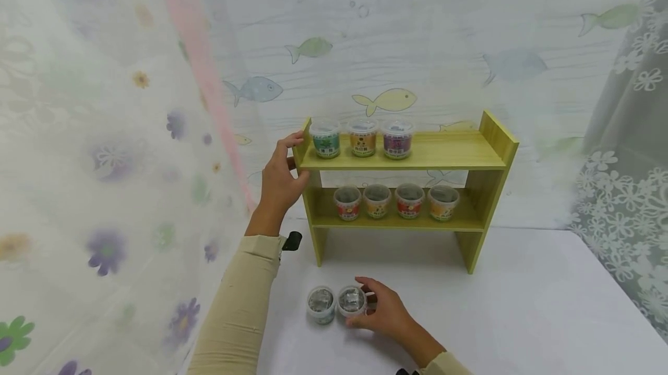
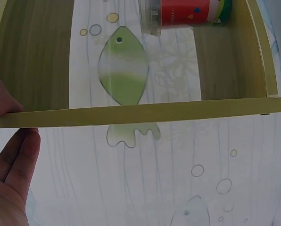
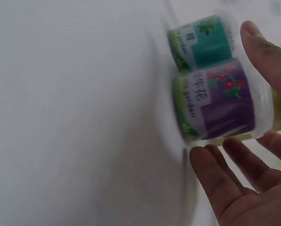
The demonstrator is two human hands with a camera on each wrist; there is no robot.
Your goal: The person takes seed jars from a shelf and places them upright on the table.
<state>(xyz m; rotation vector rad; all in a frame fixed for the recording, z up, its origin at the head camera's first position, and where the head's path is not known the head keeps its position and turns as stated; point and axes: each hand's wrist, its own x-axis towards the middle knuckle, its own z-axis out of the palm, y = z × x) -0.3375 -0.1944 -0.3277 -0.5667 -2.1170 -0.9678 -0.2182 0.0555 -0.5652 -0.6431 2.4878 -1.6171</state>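
My left hand grips the left side panel of a yellow-green wooden shelf. In the left wrist view, the thumb and fingers lie on opposite faces of the panel. On the white tabletop, two small plastic cups stand side by side before the shelf: one with a teal label and one with a purple label. Around the purple-labelled cup, my right hand has its thumb and fingers spread. The right wrist view shows a gap between thumb and cup; the fingertips are close to its side.
Along the shelf's top board stand a green cup, an orange cup and a purple cup. Several red and yellow cups, including one red cup, line the lower board. Fish-patterned curtain hangs behind.
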